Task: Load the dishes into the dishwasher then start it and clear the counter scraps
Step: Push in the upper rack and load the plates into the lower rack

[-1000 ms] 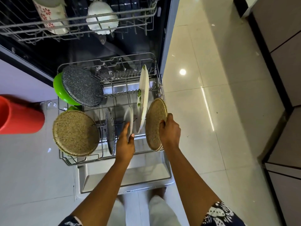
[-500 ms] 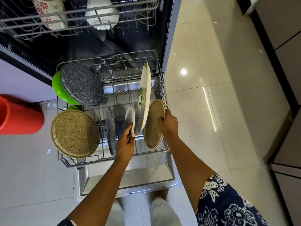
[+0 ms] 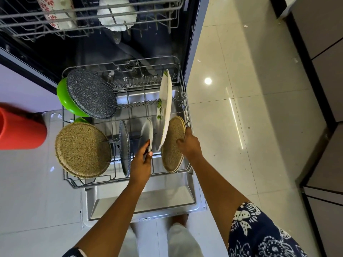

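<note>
Lower rack point(image 3: 74, 179) pulled out over the open dishwasher door point(image 3: 148, 204). Left to right: tan speckled plate point(image 3: 82, 150) on edge, grey speckled plate point(image 3: 124, 147), small white plate point(image 3: 147, 132), large white plate with green leaf print point(image 3: 165, 108), second tan speckled plate point(image 3: 172, 143) at the right end. Since half a second ago, that right-hand plate has sunk lower between the tines. Left hand point(image 3: 142, 164) reaches forward, grip pinching the small white plate's near rim. Right hand point(image 3: 188, 143) curls over the tan plate's upper edge, grip pressed on it
</note>
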Motion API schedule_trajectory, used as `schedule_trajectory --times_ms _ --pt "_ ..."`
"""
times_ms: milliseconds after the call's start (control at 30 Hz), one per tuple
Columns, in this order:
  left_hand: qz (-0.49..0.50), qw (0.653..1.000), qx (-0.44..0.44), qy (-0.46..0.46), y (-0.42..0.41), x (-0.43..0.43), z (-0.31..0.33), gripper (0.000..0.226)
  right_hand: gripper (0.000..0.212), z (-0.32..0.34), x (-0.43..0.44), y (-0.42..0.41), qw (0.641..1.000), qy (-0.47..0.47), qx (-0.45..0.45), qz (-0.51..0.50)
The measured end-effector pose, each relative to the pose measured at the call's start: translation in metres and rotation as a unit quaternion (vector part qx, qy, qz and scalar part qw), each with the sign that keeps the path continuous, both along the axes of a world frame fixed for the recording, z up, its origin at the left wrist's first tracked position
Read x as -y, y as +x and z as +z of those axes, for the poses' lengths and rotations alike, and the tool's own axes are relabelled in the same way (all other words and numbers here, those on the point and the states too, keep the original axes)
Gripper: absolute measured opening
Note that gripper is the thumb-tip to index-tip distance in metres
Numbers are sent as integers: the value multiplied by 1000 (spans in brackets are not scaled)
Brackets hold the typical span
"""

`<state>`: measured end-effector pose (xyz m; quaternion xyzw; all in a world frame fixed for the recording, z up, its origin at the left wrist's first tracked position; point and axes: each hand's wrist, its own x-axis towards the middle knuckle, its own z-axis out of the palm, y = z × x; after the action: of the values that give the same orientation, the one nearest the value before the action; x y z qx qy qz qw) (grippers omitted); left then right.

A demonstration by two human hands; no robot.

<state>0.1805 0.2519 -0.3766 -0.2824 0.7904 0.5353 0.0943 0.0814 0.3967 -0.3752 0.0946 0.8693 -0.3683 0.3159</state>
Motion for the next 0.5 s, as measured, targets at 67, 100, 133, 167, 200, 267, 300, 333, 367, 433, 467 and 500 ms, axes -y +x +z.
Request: schedule_trajectory --times_ms 67,100,133,167,200,267,300,333,367,433,467,500 --pt "-2 1000 7 -5 0 0 -1 45 58 -1 1 -5 1000 13 -2 12" --pt "-4 1000 11 -7 1 0 -2 45 61 0 1 -7 1000 17 1 17" --pt "-3 1000 14 -7 1 0 -2 45 63 -1 1 -8 1000 14 9 18" --pt "-2 1000 16 -5 2 0 -2 45 65 0 1 -9 1000 6 21 14" --pt "1 1000 18 -4 2 -1 -1 44 66 1 1 -10 999 -5 32 7" --pt "16 999 29 3 1 0 0 43 67 5 0 -10 999 -22 47 -4" --pt "25 999 36 9 0 1 1 41 67 10 -1 -10 998 -25 51 -6" --pt "30 999 43 15 0 2 4 40 66 16 -2 -9 999 -25 47 -7" --pt "33 998 47 24 0 3 7 39 65 24 -2 -8 999 -19 35 -10" --pt "62 995 52 54 1 6 28 37 58 50 -2 -5 1000 -1 -9 -21" --pt "77 993 50 73 2 9 46 36 54 69 1 -2 999 8 -37 -23" --pt "82 992 46 84 4 12 67 35 49 90 3 2 998 15 -60 -21"
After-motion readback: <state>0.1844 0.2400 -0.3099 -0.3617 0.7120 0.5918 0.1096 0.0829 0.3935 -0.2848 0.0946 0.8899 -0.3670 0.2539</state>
